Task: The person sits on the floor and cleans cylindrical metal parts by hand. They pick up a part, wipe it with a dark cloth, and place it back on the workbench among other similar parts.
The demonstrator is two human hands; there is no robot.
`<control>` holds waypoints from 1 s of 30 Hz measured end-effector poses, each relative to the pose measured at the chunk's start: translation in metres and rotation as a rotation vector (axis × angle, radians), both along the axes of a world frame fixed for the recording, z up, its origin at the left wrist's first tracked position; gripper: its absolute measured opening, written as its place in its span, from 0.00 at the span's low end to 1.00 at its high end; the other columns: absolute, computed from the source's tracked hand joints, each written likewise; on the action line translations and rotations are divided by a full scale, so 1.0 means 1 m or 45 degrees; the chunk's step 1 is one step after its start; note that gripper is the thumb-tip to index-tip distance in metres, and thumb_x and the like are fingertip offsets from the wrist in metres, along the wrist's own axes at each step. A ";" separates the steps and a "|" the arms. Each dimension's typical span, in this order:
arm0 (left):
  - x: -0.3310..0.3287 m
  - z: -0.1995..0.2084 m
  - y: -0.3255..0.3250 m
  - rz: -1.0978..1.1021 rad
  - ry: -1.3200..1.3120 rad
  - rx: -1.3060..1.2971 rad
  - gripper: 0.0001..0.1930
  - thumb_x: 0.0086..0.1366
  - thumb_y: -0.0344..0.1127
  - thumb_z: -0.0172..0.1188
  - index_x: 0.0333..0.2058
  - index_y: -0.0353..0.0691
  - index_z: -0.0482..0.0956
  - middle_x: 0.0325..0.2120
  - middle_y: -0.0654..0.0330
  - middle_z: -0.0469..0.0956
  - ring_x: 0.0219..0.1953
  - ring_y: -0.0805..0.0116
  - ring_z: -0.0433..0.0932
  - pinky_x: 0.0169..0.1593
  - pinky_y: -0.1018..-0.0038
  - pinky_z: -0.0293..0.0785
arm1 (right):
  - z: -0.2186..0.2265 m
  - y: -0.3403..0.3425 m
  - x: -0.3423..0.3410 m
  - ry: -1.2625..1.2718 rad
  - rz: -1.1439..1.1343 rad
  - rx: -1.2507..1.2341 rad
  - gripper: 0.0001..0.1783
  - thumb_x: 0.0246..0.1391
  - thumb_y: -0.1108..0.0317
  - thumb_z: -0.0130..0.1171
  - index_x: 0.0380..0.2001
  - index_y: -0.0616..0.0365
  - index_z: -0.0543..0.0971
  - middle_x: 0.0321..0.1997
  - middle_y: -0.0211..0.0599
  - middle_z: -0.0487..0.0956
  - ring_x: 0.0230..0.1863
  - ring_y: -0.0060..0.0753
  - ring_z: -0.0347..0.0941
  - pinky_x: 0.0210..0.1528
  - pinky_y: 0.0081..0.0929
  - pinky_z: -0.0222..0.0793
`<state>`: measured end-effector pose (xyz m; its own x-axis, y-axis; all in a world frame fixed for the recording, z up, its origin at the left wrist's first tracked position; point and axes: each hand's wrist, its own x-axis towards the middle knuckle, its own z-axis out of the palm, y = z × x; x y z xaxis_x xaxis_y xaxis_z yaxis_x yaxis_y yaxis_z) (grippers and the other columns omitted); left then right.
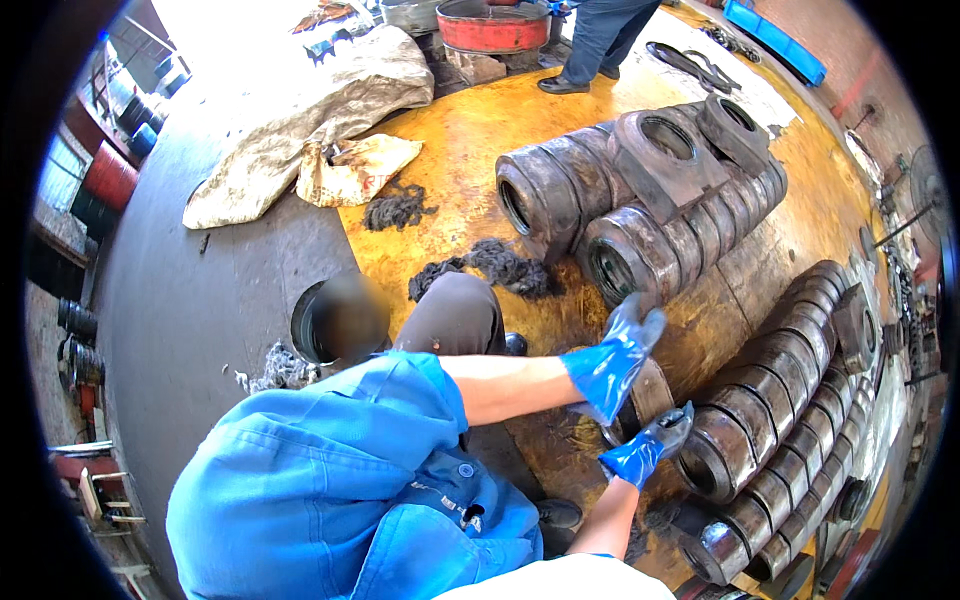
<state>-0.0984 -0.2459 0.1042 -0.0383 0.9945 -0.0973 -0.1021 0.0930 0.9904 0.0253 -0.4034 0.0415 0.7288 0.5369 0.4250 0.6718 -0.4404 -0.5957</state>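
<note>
My left hand, in a glossy blue glove with dark-stained fingers, is stretched out with fingers apart, close to the near end of a row of dark metal rings. Below it, my right hand, gloved the same way, reaches toward the near end of another row of rings; its fingers look extended, and I see nothing held. Between the two gloves is a brownish piece, partly hidden by the left hand; whether either hand touches it I cannot tell.
Square-edged blocks with round holes lie across the upper rows. Dark fibre clumps and a round black container are near my knee. Further off are a large sack sheet, a red drum and a standing person.
</note>
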 end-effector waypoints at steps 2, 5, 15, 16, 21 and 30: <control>0.020 0.080 0.005 -0.244 0.003 -0.003 0.39 0.66 0.51 0.64 0.67 0.29 0.67 0.63 0.35 0.72 0.66 0.38 0.70 0.70 0.55 0.65 | 0.002 -0.015 0.020 0.008 -0.086 0.017 0.21 0.71 0.63 0.48 0.55 0.68 0.80 0.57 0.61 0.81 0.57 0.59 0.78 0.64 0.46 0.71; 0.007 0.133 0.025 -0.347 0.172 0.283 0.35 0.70 0.47 0.64 0.67 0.29 0.65 0.65 0.38 0.69 0.68 0.47 0.68 0.72 0.60 0.62 | 0.005 -0.013 0.015 -0.001 -0.063 -0.038 0.21 0.72 0.63 0.47 0.56 0.67 0.80 0.57 0.60 0.81 0.58 0.58 0.78 0.64 0.46 0.71; 0.000 0.105 0.096 -0.729 -0.166 0.009 0.37 0.68 0.43 0.67 0.68 0.28 0.64 0.60 0.46 0.76 0.61 0.58 0.74 0.66 0.67 0.68 | -0.033 -0.020 0.046 -0.008 -0.051 -0.015 0.24 0.73 0.59 0.44 0.55 0.66 0.81 0.57 0.58 0.82 0.58 0.59 0.78 0.65 0.47 0.71; 0.008 0.102 0.098 -0.683 -0.254 -0.041 0.37 0.69 0.42 0.67 0.68 0.28 0.65 0.58 0.47 0.77 0.60 0.57 0.75 0.64 0.68 0.70 | -0.034 -0.023 0.052 -0.032 -0.050 -0.018 0.24 0.73 0.59 0.44 0.56 0.66 0.81 0.57 0.58 0.82 0.58 0.58 0.78 0.65 0.47 0.71; -0.010 0.021 0.169 -0.239 -0.016 0.344 0.30 0.65 0.40 0.69 0.61 0.27 0.74 0.51 0.47 0.82 0.51 0.55 0.81 0.57 0.63 0.77 | -0.041 0.009 0.018 0.133 0.133 -0.120 0.28 0.76 0.55 0.40 0.61 0.67 0.76 0.64 0.56 0.77 0.66 0.54 0.72 0.72 0.44 0.64; -0.033 0.101 0.129 -0.393 -0.129 0.075 0.27 0.65 0.39 0.68 0.58 0.29 0.77 0.52 0.45 0.82 0.53 0.52 0.80 0.58 0.60 0.76 | -0.020 -0.016 0.041 0.050 -0.028 -0.097 0.28 0.75 0.56 0.38 0.57 0.64 0.80 0.60 0.55 0.81 0.60 0.56 0.78 0.65 0.46 0.72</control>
